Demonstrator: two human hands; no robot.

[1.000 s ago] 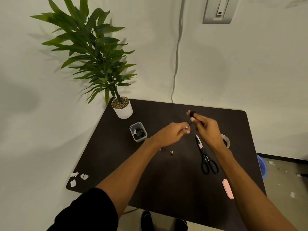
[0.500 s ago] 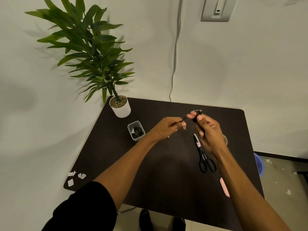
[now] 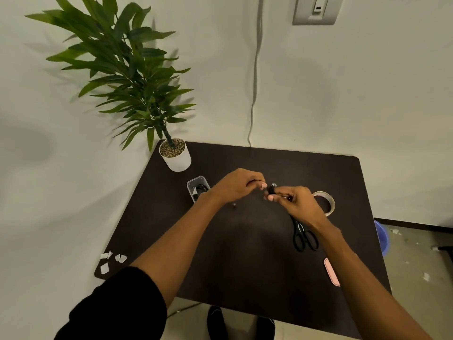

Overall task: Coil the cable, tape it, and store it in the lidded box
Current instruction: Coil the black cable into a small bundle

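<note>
A small coil of black cable (image 3: 271, 189) is held above the middle of the dark table (image 3: 245, 253), pinched in the fingers of my right hand (image 3: 295, 201). My left hand (image 3: 239, 184) is right beside it, fingers closed on the cable's end. A metal plug tip (image 3: 234, 205) dangles just below my left wrist. The small clear box (image 3: 197, 188) stands open left of my hands with black cable and a white scrap inside. A roll of tape (image 3: 327, 201) lies just behind my right hand.
Black scissors (image 3: 304, 235) lie under my right forearm. A pink flat item (image 3: 331, 271) rests near the table's right front edge. A potted plant (image 3: 175, 157) fills the back left corner. White paper scraps (image 3: 110, 261) sit at the front left corner.
My hands have come closer together and dropped slightly toward the table. The stretch of cable between them has shortened as more of it sits in the coil at my right fingers.
</note>
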